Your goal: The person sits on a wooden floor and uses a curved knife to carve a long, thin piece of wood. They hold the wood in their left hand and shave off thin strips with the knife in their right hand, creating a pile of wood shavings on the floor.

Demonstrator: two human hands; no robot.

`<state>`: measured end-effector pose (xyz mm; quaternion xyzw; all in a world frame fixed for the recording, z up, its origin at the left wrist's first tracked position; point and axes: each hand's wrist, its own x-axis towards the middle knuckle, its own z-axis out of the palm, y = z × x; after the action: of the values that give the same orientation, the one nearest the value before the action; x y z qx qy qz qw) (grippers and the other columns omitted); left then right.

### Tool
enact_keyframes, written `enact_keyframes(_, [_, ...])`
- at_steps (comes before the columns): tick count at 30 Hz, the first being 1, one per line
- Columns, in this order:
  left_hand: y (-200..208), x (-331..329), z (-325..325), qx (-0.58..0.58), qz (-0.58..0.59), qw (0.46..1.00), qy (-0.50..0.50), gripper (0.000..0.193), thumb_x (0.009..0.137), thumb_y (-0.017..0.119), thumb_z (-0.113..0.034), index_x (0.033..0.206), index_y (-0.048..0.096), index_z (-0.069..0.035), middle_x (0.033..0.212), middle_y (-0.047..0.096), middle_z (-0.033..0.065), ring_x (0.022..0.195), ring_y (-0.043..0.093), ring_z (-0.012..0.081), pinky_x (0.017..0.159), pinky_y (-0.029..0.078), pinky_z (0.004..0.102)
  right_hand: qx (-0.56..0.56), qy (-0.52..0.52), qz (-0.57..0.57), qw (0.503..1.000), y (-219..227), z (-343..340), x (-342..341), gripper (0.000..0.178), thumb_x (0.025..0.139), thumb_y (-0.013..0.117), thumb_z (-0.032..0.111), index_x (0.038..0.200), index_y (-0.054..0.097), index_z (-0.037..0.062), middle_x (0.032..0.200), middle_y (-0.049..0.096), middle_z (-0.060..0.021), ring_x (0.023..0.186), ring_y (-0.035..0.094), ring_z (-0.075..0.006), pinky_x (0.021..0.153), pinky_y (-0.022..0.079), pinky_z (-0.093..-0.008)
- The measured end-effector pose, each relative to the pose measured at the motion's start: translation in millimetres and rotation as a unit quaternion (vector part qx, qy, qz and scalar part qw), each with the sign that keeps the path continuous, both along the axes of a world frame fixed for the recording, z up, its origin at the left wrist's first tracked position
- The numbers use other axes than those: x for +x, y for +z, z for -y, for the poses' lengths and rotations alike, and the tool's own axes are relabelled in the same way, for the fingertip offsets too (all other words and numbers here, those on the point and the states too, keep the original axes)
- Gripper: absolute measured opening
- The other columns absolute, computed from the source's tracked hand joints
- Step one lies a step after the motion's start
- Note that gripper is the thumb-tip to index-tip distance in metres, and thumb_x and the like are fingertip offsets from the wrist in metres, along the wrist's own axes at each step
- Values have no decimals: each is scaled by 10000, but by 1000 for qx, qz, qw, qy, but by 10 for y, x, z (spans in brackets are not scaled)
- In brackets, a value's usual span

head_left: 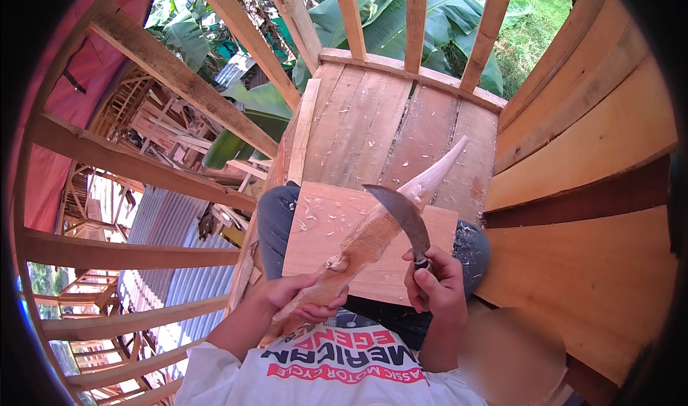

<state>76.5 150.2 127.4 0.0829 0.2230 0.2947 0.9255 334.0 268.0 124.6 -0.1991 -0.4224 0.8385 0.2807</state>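
A long piece of pale wood (376, 235), roughly carved and tapering to a point at its far end, slants from my body up to the right. My left hand (307, 297) grips its near part from the left side. In my right hand (436, 283) is a sickle (405, 216), held by its dark handle. Its curved blade arches up and left, over or against the wood; I cannot tell whether the edge touches. Beneath the wood, a flat wooden board (322, 223) rests across my lap, with pale shavings scattered on it.
Ahead lies a plank floor (358, 119) strewn with shavings, bordered by wooden rails (414, 26). Slatted railing (143, 169) runs along my left, with corrugated metal sheets (172, 227) below. Broad wooden panels (573, 277) form the right side. Banana leaves (387, 19) grow beyond the front rails.
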Motion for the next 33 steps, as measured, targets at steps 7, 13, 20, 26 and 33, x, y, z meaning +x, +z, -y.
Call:
enact_keyframes(7, [-32, -10, 11, -3, -9, 1000, -2, 664, 801, 607, -671, 914, 453, -35, 610, 407, -59, 454, 404, 8, 405, 291, 145, -54, -13, -15, 998, -9, -19, -6, 241, 953, 541, 111, 1138, 564, -42, 599, 520, -52, 395, 437, -69, 367, 334, -207])
enact_keyframes(13, [-24, 6, 21, -9, -11, 1000, -1, 664, 796, 616, -669, 912, 453, -36, 602, 412, -57, 451, 395, 6, 408, 284, 143, -70, -56, -9, 996, -21, -74, -3, 232, 962, 522, 92, 1138, 560, -54, 581, 507, -40, 383, 440, -76, 355, 322, -216])
enact_keyframes(20, [-63, 0, 16, -24, 1, 1000, 11, 666, 786, 639, -655, 915, 451, -29, 607, 428, -44, 454, 389, 9, 413, 281, 147, -30, -56, 44, 997, -18, 22, -69, 222, 963, 519, 93, 1129, 576, -43, 557, 501, -30, 383, 437, -64, 352, 311, -205])
enact_keyframes(26, [-69, -41, 28, -28, 15, 999, 17, 660, 789, 645, -642, 925, 452, -25, 607, 425, -44, 460, 397, 16, 414, 280, 153, -32, -95, 37, 994, -67, 22, -117, 214, 968, 502, 73, 1134, 569, -46, 561, 507, -13, 386, 437, -51, 354, 304, -197])
enact_keyframes(33, [-74, -6, 25, -14, 2, 1000, 11, 666, 805, 605, -673, 913, 439, -37, 600, 360, -43, 441, 333, 21, 372, 258, 145, -85, -66, 56, 993, -13, 23, -136, 206, 966, 527, 92, 1116, 574, -41, 572, 492, -3, 381, 418, -50, 353, 309, -202])
